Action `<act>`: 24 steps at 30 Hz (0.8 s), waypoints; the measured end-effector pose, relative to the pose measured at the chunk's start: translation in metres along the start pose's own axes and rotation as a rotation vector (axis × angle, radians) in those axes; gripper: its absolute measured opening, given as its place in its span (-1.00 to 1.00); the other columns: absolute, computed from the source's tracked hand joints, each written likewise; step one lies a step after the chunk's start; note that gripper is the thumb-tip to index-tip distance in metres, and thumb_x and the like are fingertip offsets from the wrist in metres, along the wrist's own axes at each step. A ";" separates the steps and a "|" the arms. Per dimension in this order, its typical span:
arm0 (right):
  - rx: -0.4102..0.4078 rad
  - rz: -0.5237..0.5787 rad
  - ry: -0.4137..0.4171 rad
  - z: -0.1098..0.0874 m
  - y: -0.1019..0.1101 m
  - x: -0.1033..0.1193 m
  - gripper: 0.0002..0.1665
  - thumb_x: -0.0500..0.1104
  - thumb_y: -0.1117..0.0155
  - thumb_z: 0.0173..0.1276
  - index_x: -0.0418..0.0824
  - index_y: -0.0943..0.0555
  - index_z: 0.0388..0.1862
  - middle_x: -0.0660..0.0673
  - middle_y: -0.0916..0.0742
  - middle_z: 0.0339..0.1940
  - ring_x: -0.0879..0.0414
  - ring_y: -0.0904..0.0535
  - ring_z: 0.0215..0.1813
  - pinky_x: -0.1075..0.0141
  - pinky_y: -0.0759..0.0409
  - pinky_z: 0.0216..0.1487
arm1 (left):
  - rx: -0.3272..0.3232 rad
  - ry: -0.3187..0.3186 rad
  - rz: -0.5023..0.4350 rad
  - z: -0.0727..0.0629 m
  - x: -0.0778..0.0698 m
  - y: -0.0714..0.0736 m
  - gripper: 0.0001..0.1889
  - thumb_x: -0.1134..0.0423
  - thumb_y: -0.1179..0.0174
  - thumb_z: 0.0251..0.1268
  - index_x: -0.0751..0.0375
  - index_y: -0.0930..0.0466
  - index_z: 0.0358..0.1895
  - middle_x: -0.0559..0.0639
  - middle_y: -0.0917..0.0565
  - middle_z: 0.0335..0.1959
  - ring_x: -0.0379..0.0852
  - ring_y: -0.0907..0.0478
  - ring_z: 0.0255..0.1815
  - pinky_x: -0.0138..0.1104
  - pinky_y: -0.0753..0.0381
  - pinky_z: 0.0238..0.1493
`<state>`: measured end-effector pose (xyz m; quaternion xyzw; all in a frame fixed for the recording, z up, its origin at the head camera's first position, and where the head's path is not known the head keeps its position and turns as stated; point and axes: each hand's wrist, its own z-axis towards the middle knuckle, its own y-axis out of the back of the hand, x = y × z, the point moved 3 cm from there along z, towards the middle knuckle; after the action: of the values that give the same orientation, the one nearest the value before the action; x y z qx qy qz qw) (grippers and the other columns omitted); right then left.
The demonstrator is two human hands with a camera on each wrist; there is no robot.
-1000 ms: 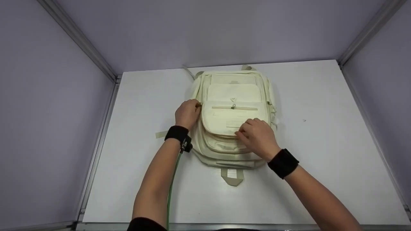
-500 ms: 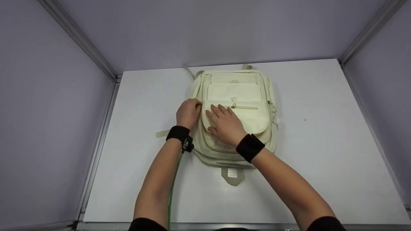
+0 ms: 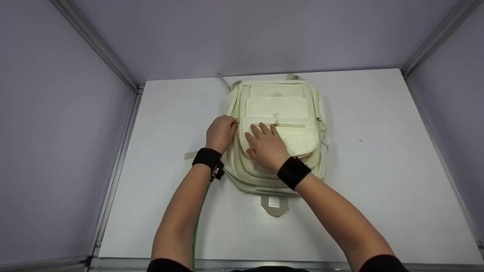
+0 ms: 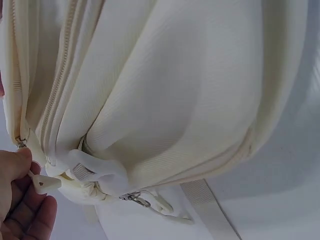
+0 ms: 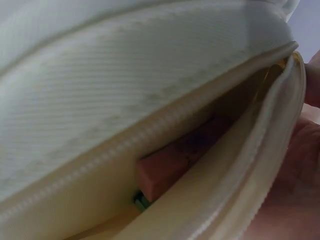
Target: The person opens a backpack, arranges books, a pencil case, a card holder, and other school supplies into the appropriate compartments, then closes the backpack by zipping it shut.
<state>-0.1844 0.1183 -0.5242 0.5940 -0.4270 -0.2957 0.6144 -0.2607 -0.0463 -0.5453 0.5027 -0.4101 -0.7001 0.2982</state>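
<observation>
A cream backpack [image 3: 278, 107] lies front up, its grab loop [image 3: 275, 211] toward me. At its left side my left hand [image 3: 220, 132] pinches a zipper pull [image 4: 20, 144] on the front pocket's edge; a pale triangular tag [image 4: 46, 184] hangs by the fingers. My right hand [image 3: 267, 149] rests on the front pocket [image 3: 300, 141] with fingers spread, just below its short horizontal zip [image 3: 291, 125]. The right wrist view looks into an unzipped opening, where a reddish-brown block-shaped item [image 5: 175, 160] sits beside something small and green [image 5: 141, 201]. What they are is unclear.
The backpack is on a white table [image 3: 378, 196], with grey-lilac panels [image 3: 257, 37] on three sides. A strap end [image 3: 191, 155] sticks out to its left. Metal clips [image 4: 137, 199] hang from one side. A tiny scrap [image 3: 360, 140] lies to the right.
My right hand has left the front pocket's lower right edge and moved left, its fingers now spread flat on the pocket. My left hand stays at the backpack's left side.
</observation>
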 end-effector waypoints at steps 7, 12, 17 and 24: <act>0.004 0.007 -0.006 0.001 0.001 -0.001 -0.37 0.09 -0.07 0.64 -0.15 -0.38 0.56 -0.29 -0.32 0.60 -0.26 -0.10 0.61 -0.17 0.03 0.56 | -0.026 -0.070 0.047 -0.018 -0.004 0.003 -0.86 0.22 -0.23 0.51 0.17 -0.75 -0.12 0.06 -0.69 -0.23 0.05 -0.63 -0.17 -0.13 -0.62 -0.12; 0.015 -0.005 -0.006 0.001 0.000 -0.001 -0.36 0.10 -0.05 0.64 -0.13 -0.36 0.57 -0.28 -0.31 0.60 -0.25 -0.10 0.62 -0.18 0.02 0.56 | -0.056 -0.114 0.071 -0.035 -0.007 0.003 -0.87 0.23 -0.23 0.51 0.17 -0.74 -0.17 0.04 -0.68 -0.26 0.04 -0.61 -0.20 -0.14 -0.60 -0.17; 0.016 -0.014 -0.008 0.002 0.000 -0.002 -0.36 0.10 -0.06 0.64 -0.13 -0.37 0.56 -0.27 -0.32 0.60 -0.25 -0.12 0.61 -0.18 0.00 0.55 | -0.078 -0.147 0.071 -0.053 -0.012 0.005 -0.89 0.22 -0.27 0.47 0.18 -0.71 -0.19 0.03 -0.67 -0.26 0.04 -0.60 -0.23 -0.14 -0.59 -0.20; 0.014 0.032 -0.002 0.000 0.001 -0.003 -0.35 0.11 -0.07 0.63 -0.13 -0.36 0.57 -0.27 -0.30 0.61 -0.25 -0.09 0.62 -0.18 0.03 0.56 | -0.074 -0.135 0.071 -0.064 -0.013 0.002 -0.88 0.21 -0.26 0.48 0.17 -0.72 -0.16 0.02 -0.67 -0.25 0.01 -0.60 -0.22 -0.19 -0.60 -0.20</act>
<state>-0.1862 0.1205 -0.5235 0.5912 -0.4391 -0.2836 0.6142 -0.1962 -0.0539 -0.5476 0.4281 -0.4208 -0.7360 0.3129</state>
